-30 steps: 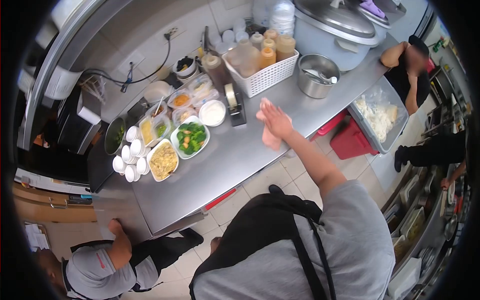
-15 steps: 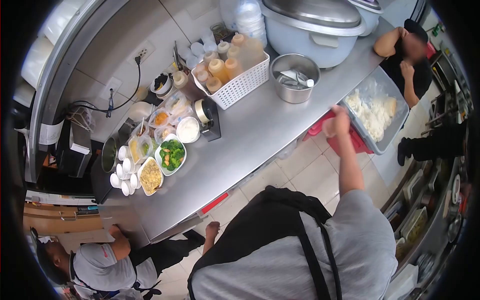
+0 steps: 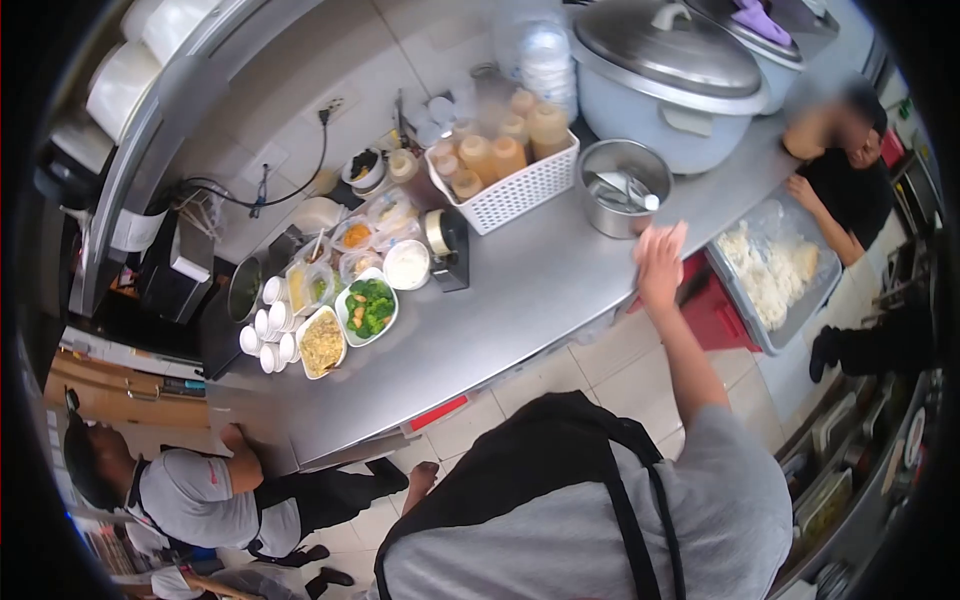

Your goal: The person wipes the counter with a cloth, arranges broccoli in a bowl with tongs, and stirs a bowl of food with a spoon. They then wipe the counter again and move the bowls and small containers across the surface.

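My right hand (image 3: 660, 264) is open, its fingers stretched out over the counter's front edge. It holds nothing that I can see. Just beyond it stands a steel pot (image 3: 597, 212) with metal utensils (image 3: 622, 190) inside. To its right is a grey plastic tub (image 3: 768, 335) holding cooked white rice (image 3: 762, 270) and a clear bag. Low beside my body, my left hand (image 3: 421, 480) hangs partly behind my black apron; its finger posture is too small to make out.
On the steel counter (image 3: 500, 300) stand a white basket (image 3: 520, 190) of sauce bottles, a broccoli dish (image 3: 368, 308), a dish of chopped food (image 3: 323, 343) and stacked white cups (image 3: 270, 325). A large lidded cooker (image 3: 660, 110) is behind. One person (image 3: 190, 500) stands left, another (image 3: 850, 190) right.
My right hand has moved left from beside the tub toward the pot, and its fingers have spread. My view has shifted, so the counter items appear farther right and lower.
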Demonstrator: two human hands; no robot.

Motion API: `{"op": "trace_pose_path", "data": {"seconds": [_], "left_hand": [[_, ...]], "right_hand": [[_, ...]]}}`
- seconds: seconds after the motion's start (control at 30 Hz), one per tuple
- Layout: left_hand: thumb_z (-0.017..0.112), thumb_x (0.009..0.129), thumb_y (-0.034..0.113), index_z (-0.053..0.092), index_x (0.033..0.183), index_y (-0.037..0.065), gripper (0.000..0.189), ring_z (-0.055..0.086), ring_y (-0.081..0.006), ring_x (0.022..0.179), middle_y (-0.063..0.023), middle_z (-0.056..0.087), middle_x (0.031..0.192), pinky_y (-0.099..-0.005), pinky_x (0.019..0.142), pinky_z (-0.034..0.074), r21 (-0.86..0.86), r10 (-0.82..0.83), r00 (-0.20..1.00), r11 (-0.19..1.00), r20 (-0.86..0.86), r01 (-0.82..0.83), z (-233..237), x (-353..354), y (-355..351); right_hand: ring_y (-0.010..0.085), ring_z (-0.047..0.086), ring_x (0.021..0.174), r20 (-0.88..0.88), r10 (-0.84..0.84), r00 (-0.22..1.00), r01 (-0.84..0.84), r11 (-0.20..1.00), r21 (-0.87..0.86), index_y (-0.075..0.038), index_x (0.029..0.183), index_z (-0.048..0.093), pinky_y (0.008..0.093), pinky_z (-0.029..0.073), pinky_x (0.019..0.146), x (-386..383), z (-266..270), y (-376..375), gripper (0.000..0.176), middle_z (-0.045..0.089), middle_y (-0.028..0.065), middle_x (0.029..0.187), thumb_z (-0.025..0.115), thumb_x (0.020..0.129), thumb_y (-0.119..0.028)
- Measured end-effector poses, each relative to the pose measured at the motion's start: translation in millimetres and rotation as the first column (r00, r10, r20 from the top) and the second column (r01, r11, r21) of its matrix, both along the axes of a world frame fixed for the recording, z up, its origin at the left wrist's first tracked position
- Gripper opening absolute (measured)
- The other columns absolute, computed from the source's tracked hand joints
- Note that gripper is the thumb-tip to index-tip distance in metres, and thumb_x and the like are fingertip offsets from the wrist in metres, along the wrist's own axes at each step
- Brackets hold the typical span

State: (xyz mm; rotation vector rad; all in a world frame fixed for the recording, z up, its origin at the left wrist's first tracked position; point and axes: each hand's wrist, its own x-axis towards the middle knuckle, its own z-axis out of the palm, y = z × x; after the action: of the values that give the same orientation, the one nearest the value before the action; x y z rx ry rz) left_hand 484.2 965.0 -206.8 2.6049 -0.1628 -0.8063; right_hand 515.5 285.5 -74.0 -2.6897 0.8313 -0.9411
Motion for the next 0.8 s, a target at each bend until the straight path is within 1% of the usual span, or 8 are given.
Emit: {"op": "trace_pose_path", "data": {"seconds": [0.03, 0.07, 0.2, 0.27, 0.4, 0.5, 0.57, 0.8], "left_hand": [[0.05, 0.078, 0.028, 0.062, 0.086, 0.003, 0.029, 0.061, -0.0184, 0.06, -0.0117, 0.062, 0.072, -0.0317, 0.057, 0.049, -0.093, 0.041, 0.999, 0.995, 0.018, -0.039, 20.4, 6.1, -17.4], [0.05, 0.078, 0.028, 0.062, 0.086, 0.003, 0.029, 0.061, -0.0184, 0.06, -0.0117, 0.062, 0.072, -0.0317, 0.057, 0.049, -0.1, 0.062, 0.998, 0.993, 0.021, -0.059, 28.7, 7.1, -29.5], [0.052, 0.078, 0.027, 0.063, 0.085, 0.004, 0.027, 0.062, -0.0218, 0.066, -0.012, 0.063, 0.074, -0.0338, 0.062, 0.049, -0.223, 0.255, 0.964, 0.938, -0.067, -0.264, 21.6, -5.3, -48.6], [0.055, 0.076, 0.031, 0.064, 0.087, 0.008, 0.027, 0.062, -0.0272, 0.078, -0.0131, 0.064, 0.083, -0.0363, 0.07, 0.049, 0.023, 0.096, 0.991, 0.995, -0.09, -0.095, 19.6, -13.9, -53.6], [0.06, 0.071, 0.04, 0.065, 0.087, 0.011, 0.033, 0.059, -0.0302, 0.086, -0.0142, 0.063, 0.089, -0.0383, 0.077, 0.047, 0.04, 0.323, 0.941, 0.947, -0.104, -0.32, -9.4, -32.0, -33.7], [0.055, 0.072, 0.039, 0.064, 0.084, 0.007, 0.036, 0.058, -0.0331, 0.087, -0.0167, 0.062, 0.089, -0.0402, 0.077, 0.046, 0.058, 0.341, 0.938, 0.94, -0.061, -0.337, -6.3, -47.4, -21.9], [0.051, 0.073, 0.037, 0.063, 0.086, 0.004, 0.037, 0.057, -0.0339, 0.089, -0.0185, 0.06, 0.093, -0.0409, 0.078, 0.046, 0.083, 0.427, 0.902, 0.903, -0.062, -0.421, 7.8, -62.8, -19.5], [0.054, 0.072, 0.035, 0.064, 0.089, 0.007, 0.034, 0.057, -0.0311, 0.091, -0.0149, 0.061, 0.095, -0.0392, 0.08, 0.046, 0.034, 0.779, 0.624, 0.627, -0.06, -0.779, 10.4, -163.0, -12.4]], "right_hand": [[0.0366, 0.042, 0.11, 0.127, 0.141, 0.982, -0.164, 0.967, 0.197, 0.001, 0.129, 0.028, 0.0427, 0.034, 0.092, -1.4, -2.7, 26.8, 0.049, 0.038, 0.0219, 0.124, 0.04, 0.083, -0.01], [0.0389, 0.036, 0.116, -0.016, 0.19, 0.982, -0.19, 0.982, 0.016, 0.0, 0.125, 0.036, 0.0461, 0.031, 0.092, -4.4, -15.9, 56.2, 0.049, 0.037, 0.024, 0.126, 0.044, 0.077, -0.007], [0.0351, 0.042, 0.113, -0.143, 0.632, 0.761, -0.578, 0.762, 0.292, -0.003, 0.122, 0.043, 0.0432, 0.034, 0.092, -0.2, 11.6, 140.9, 0.045, 0.044, 0.0221, 0.121, 0.043, 0.078, -0.004], [0.0341, 0.054, 0.094, 0.23, 0.765, 0.601, -0.71, 0.379, 0.593, -0.003, 0.106, 0.056, 0.0402, 0.041, 0.081, 19.6, 54.8, 162.9, 0.029, 0.057, 0.02, 0.1, 0.045, 0.079, -0.004], [0.036, 0.055, 0.081, 0.23, 0.708, 0.668, -0.743, 0.654, 0.142, -0.003, 0.103, 0.055, 0.0463, 0.041, 0.076, 93.4, 78.0, 131.3, 0.031, 0.058, 0.0183, 0.091, 0.05, 0.08, -0.023], [0.0336, 0.042, 0.109, -0.306, 0.631, 0.713, -0.7, 0.619, -0.355, -0.007, 0.111, 0.05, 0.0458, 0.032, 0.09, 158.3, -16.9, 62.5, 0.047, 0.05, 0.0147, 0.115, 0.051, 0.077, -0.039], [0.0341, 0.032, 0.12, -0.43, 0.316, 0.846, -0.368, 0.929, -0.04, -0.006, 0.124, 0.039, 0.0492, 0.027, 0.095, 166.2, 6.3, 99.6, 0.055, 0.039, 0.013, 0.128, 0.047, 0.082, -0.041], [0.0372, 0.02, 0.127, -0.468, 0.711, 0.525, -0.834, 0.54, -0.117, -0.003, 0.133, 0.024, 0.051, 0.016, 0.101, 109.7, -15.9, 227.6, 0.064, 0.024, 0.02, 0.137, 0.042, 0.084, -0.04]]}}
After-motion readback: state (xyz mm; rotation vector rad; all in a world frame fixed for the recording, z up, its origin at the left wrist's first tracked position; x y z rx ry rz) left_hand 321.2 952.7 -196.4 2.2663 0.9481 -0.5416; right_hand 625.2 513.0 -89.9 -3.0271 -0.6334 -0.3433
